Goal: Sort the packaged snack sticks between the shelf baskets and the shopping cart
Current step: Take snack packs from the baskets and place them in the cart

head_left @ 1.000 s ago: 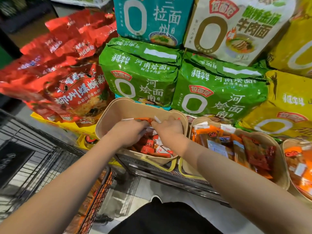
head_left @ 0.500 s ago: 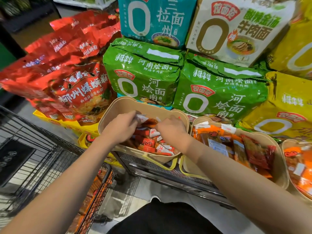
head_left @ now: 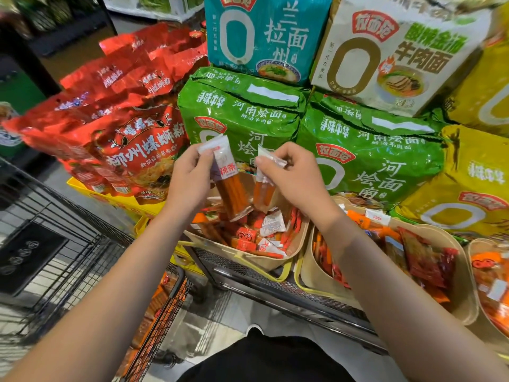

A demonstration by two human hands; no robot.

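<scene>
Above basket rim [head_left: 249,260], left hand [head_left: 190,179] and right hand [head_left: 294,177] each pinch a snack pack [head_left: 230,183].

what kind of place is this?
Most likely a grocery store aisle: stacked green instant-noodle multipacks on display, a tan shelf basket full of small packaged snack sticks, and a black wire shopping cart alongside.

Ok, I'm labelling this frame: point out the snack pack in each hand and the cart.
left-hand snack pack [head_left: 230,186]: head view, orange sticks below label.
right-hand snack pack [head_left: 264,193]: head view, orange lower half.
shopping cart [head_left: 82,244]: head view, black wire side.
</scene>
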